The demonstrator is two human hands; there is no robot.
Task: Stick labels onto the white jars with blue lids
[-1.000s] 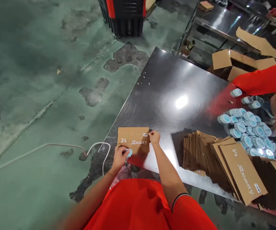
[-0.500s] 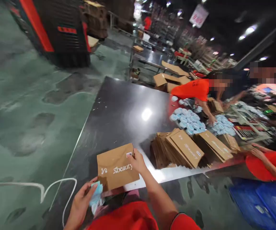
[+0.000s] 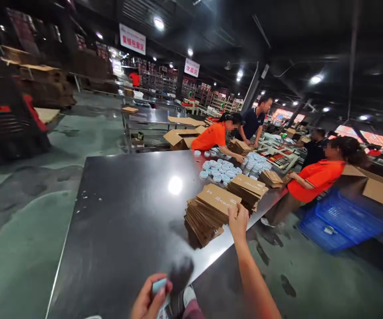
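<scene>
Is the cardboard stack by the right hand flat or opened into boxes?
Flat: the cardboard stack shows thin, layered edges beside the right hand.

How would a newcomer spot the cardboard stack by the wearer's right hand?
Find the large, shiny, dark metal table. Along its right edge, pick the fanned brown cardboard stack: nearest the wearer of all, with their right hand at its corner.
</scene>
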